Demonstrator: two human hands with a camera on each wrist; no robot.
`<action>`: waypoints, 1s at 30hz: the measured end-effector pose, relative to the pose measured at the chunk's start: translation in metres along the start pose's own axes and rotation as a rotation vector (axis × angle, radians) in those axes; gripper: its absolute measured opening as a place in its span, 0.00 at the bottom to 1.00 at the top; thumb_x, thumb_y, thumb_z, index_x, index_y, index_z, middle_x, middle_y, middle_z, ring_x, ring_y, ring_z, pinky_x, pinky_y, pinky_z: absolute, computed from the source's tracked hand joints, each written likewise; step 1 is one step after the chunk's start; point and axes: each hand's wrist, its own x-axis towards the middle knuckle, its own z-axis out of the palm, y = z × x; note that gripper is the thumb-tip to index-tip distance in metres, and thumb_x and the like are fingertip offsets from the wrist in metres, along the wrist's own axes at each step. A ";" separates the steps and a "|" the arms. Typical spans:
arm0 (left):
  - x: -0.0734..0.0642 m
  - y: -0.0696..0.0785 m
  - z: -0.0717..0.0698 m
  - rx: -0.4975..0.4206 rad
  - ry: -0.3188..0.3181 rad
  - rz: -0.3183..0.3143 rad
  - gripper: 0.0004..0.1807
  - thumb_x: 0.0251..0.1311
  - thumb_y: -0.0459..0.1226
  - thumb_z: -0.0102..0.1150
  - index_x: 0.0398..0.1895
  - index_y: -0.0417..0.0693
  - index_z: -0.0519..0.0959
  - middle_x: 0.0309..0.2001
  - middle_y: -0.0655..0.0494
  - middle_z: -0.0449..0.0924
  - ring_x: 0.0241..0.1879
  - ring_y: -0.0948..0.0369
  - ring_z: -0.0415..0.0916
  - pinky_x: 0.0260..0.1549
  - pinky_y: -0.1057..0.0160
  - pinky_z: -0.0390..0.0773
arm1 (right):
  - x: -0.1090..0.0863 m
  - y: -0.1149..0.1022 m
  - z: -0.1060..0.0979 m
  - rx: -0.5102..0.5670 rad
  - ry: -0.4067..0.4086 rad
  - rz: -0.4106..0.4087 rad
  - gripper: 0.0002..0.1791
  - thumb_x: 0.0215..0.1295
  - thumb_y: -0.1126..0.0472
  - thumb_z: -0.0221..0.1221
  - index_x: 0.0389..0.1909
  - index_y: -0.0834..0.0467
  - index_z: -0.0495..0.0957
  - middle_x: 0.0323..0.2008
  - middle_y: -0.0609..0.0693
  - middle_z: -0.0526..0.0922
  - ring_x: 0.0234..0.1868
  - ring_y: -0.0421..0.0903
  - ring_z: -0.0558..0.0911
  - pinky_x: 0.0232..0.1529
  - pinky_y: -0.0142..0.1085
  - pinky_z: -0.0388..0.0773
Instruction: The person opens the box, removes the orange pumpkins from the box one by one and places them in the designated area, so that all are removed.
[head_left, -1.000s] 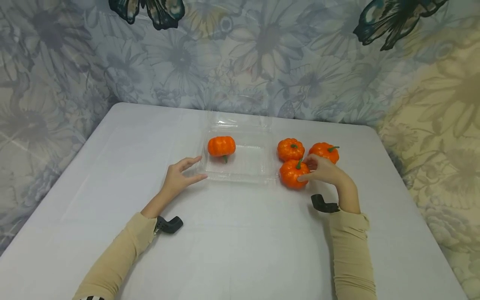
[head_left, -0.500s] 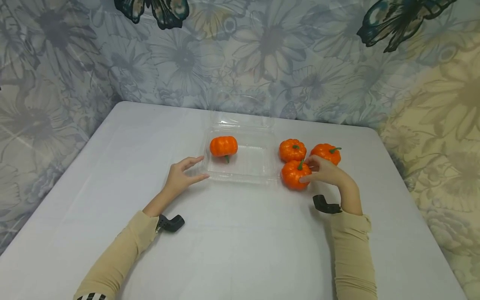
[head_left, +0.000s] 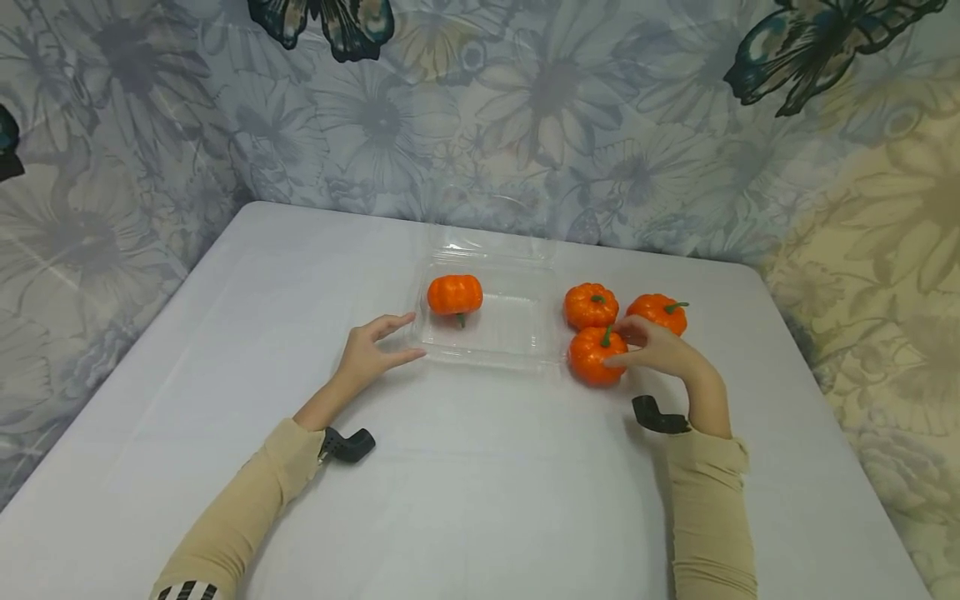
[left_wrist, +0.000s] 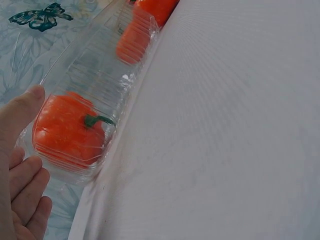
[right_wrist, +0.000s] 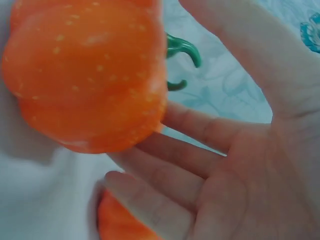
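Observation:
A clear plastic clamshell box lies with its lid raised at the back. One small orange pumpkin rests on its side in the box's left part, green stem towards me. At the box's left wall is my left hand, thumb and fingers spread, fingertips right at the edge. Right of the box, my right hand holds the nearest toy-like pumpkin, thumb in front and fingers behind. The right wrist view shows this pumpkin large, its far side hidden, with a gap between it and the palm.
Behind the held pumpkin sit two more, a rear pumpkin and a right-hand pumpkin partly covered by the right hand. All stand on a white-covered table. A flowered backdrop rises along its back edge.
The head view has shifted slightly, so everything appears a little further right and lower. Both hands, the pumpkins and the box keep their places relative to each other.

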 end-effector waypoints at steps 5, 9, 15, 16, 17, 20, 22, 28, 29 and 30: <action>0.002 -0.023 0.003 0.002 0.003 -0.008 0.27 0.37 0.31 0.72 0.45 0.32 0.75 0.48 0.46 0.76 0.51 0.51 0.70 0.53 0.53 0.66 | -0.007 0.000 -0.008 0.005 0.094 -0.092 0.38 0.50 0.49 0.65 0.56 0.66 0.63 0.55 0.62 0.67 0.57 0.58 0.64 0.56 0.53 0.60; 0.001 -0.030 0.003 0.006 0.002 -0.012 0.27 0.37 0.34 0.73 0.44 0.34 0.76 0.47 0.49 0.77 0.51 0.53 0.70 0.53 0.54 0.66 | -0.010 -0.005 -0.010 0.043 0.201 -0.196 0.35 0.52 0.54 0.65 0.58 0.67 0.63 0.56 0.62 0.67 0.56 0.58 0.66 0.54 0.53 0.63; 0.000 -0.030 0.003 0.018 0.008 0.007 0.27 0.36 0.33 0.73 0.43 0.34 0.77 0.46 0.48 0.77 0.50 0.52 0.71 0.51 0.52 0.68 | -0.008 -0.026 -0.002 0.113 0.309 -0.311 0.35 0.51 0.62 0.65 0.60 0.65 0.63 0.58 0.60 0.67 0.57 0.56 0.67 0.55 0.47 0.64; 0.000 -0.030 0.003 0.019 0.010 0.006 0.27 0.36 0.33 0.73 0.44 0.34 0.77 0.46 0.49 0.77 0.50 0.53 0.71 0.51 0.52 0.68 | -0.006 -0.030 0.001 0.119 0.319 -0.331 0.35 0.51 0.62 0.66 0.60 0.64 0.64 0.58 0.59 0.67 0.57 0.55 0.67 0.56 0.47 0.63; -0.001 -0.030 0.003 0.017 0.012 0.004 0.27 0.36 0.33 0.73 0.44 0.35 0.77 0.46 0.49 0.77 0.50 0.53 0.71 0.51 0.52 0.68 | -0.005 -0.034 0.004 0.122 0.321 -0.358 0.35 0.51 0.63 0.66 0.60 0.64 0.64 0.58 0.59 0.67 0.57 0.55 0.66 0.56 0.46 0.63; -0.001 -0.031 0.004 0.013 0.013 0.004 0.27 0.36 0.33 0.73 0.44 0.35 0.77 0.46 0.49 0.77 0.50 0.53 0.72 0.51 0.53 0.68 | 0.001 -0.045 0.012 0.117 0.330 -0.450 0.35 0.50 0.64 0.66 0.60 0.64 0.64 0.58 0.58 0.67 0.58 0.55 0.66 0.56 0.45 0.63; -0.001 -0.031 0.005 0.014 0.010 0.009 0.27 0.36 0.33 0.73 0.44 0.35 0.77 0.46 0.48 0.77 0.49 0.53 0.72 0.52 0.53 0.67 | 0.004 -0.051 0.015 0.103 0.351 -0.511 0.34 0.49 0.66 0.66 0.59 0.63 0.65 0.57 0.57 0.68 0.57 0.54 0.67 0.56 0.44 0.64; -0.001 -0.029 0.005 0.035 0.013 0.036 0.28 0.35 0.33 0.74 0.44 0.34 0.77 0.45 0.47 0.78 0.49 0.52 0.72 0.51 0.52 0.68 | 0.003 -0.084 0.017 0.107 0.362 -0.646 0.34 0.46 0.76 0.64 0.58 0.69 0.65 0.57 0.63 0.67 0.56 0.56 0.67 0.56 0.45 0.64; 0.000 -0.029 0.005 0.039 0.015 0.036 0.27 0.35 0.33 0.74 0.44 0.35 0.77 0.45 0.47 0.78 0.49 0.52 0.72 0.51 0.53 0.68 | 0.002 -0.092 0.019 0.102 0.352 -0.655 0.34 0.46 0.76 0.64 0.57 0.70 0.65 0.56 0.64 0.67 0.57 0.57 0.66 0.56 0.45 0.63; 0.000 -0.030 0.004 0.043 0.016 0.034 0.27 0.35 0.33 0.74 0.44 0.35 0.77 0.45 0.48 0.78 0.49 0.52 0.72 0.51 0.53 0.68 | 0.001 -0.100 0.021 0.092 0.340 -0.660 0.33 0.46 0.76 0.64 0.57 0.71 0.65 0.56 0.64 0.68 0.57 0.57 0.66 0.56 0.46 0.63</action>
